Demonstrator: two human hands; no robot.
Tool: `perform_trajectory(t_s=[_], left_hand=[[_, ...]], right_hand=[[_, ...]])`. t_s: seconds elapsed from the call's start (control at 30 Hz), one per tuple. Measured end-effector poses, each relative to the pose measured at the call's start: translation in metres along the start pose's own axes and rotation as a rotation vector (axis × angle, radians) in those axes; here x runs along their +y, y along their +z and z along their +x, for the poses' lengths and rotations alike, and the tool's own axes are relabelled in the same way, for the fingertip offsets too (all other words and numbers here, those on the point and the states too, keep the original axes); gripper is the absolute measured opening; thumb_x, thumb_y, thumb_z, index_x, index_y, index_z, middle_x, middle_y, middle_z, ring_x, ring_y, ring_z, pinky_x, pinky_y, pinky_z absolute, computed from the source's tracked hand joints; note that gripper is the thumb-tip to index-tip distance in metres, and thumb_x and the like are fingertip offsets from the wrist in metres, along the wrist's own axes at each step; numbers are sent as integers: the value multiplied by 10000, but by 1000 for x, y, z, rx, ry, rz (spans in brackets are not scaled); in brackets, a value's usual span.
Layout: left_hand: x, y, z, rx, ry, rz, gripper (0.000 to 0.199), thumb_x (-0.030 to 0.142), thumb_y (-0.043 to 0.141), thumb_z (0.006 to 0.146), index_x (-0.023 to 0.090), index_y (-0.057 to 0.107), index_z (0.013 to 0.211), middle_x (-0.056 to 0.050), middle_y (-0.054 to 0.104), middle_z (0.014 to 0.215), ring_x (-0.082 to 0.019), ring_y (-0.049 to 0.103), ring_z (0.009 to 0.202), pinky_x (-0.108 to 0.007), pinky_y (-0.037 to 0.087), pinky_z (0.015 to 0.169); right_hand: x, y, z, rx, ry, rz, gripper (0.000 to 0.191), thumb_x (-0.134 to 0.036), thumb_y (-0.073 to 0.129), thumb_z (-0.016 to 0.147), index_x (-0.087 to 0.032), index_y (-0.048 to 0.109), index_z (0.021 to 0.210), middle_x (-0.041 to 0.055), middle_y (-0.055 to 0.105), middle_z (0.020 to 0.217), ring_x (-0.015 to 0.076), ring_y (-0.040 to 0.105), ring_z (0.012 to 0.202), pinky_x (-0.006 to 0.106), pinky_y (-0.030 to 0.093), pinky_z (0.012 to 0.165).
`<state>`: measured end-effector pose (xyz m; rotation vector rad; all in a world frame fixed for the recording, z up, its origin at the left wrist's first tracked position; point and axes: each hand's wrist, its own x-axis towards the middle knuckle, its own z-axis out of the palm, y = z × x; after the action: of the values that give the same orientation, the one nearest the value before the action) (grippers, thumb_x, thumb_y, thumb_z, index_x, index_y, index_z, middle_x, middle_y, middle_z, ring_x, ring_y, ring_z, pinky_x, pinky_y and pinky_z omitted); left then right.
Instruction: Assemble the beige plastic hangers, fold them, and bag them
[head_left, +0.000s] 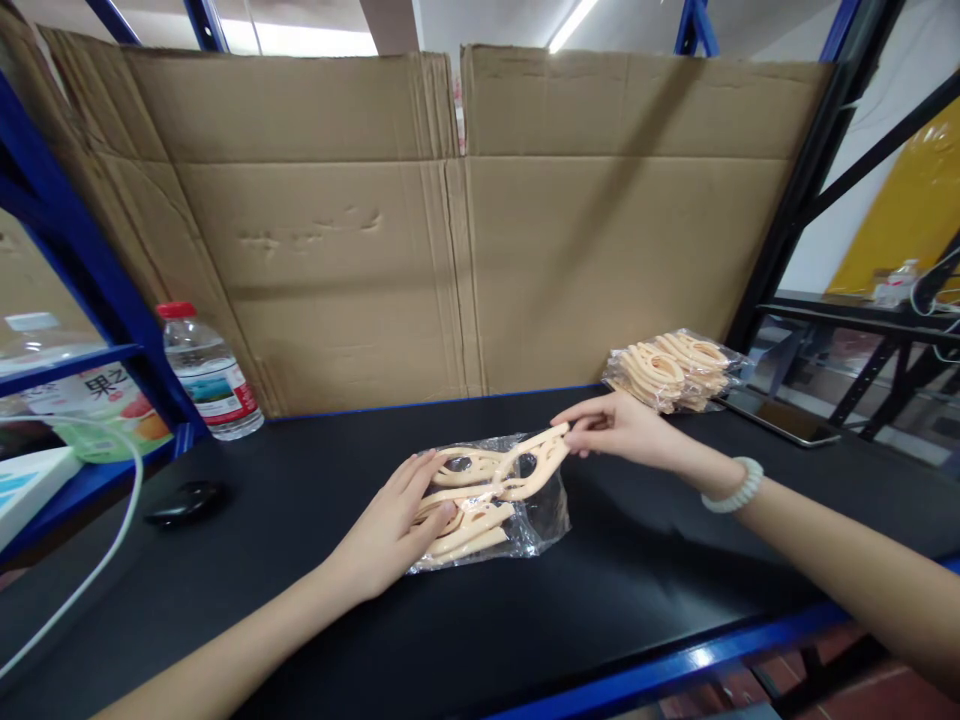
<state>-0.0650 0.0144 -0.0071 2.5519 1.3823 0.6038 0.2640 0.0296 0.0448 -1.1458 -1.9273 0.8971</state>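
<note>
On the black tabletop lies a clear plastic bag (pixel 546 515) with several beige folding hangers (pixel 480 530) in it. My left hand (pixel 394 520) grips the bag's left side, its thumb and fingers over the hangers. My right hand (pixel 611 430) pinches the raised tip of one beige folding hanger (pixel 536 468), which slants up to the right across the bag. Whether this hanger is fully out of the plastic, I cannot tell. Behind my right hand sits a second bag of beige hangers (pixel 667 370).
A phone (pixel 780 415) lies at the right back. To the left are a black mouse (pixel 186 502), a red-capped water bottle (pixel 210 375), a white cable (pixel 124 535) and a blue shelf upright (pixel 97 250). A cardboard wall (pixel 337 230) closes off the table's back.
</note>
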Motion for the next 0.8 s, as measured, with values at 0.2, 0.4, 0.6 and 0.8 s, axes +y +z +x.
perform_trajectory(t_s=[0.2, 0.4, 0.6, 0.8], left_hand=[[1, 0, 0, 16, 35, 7, 555, 479, 404, 946, 196, 391, 1423, -119, 427, 1479, -333, 328, 1387, -548, 305, 1113], [0, 1, -1, -4, 44, 4, 562, 494, 405, 941, 190, 401, 1413, -113, 407, 1493, -316, 321, 1394, -525, 299, 1127], [0, 0, -3, -4, 72, -12, 550, 476, 401, 952, 195, 380, 1424, -118, 399, 1497, -313, 321, 1394, -522, 298, 1127], [3, -1, -3, -22, 71, -29, 546, 464, 388, 959, 180, 365, 1425, -123, 378, 1507, -299, 303, 1403, -511, 268, 1145]], right_hand=[[25, -48, 13, 329, 152, 307, 188, -219, 669, 771, -128, 683, 935, 51, 652, 719, 117, 598, 595, 233, 539, 554], [58, -23, 34, 351, 201, 236, 64, -133, 626, 794, -121, 627, 858, 52, 647, 655, 115, 607, 558, 230, 549, 533], [66, -4, 46, 292, 152, 37, 111, -170, 618, 822, -115, 628, 917, 49, 687, 688, 115, 609, 577, 233, 519, 559], [72, -4, 47, 209, 113, -197, 135, -167, 672, 769, -105, 674, 889, 72, 711, 738, 168, 651, 683, 293, 510, 677]])
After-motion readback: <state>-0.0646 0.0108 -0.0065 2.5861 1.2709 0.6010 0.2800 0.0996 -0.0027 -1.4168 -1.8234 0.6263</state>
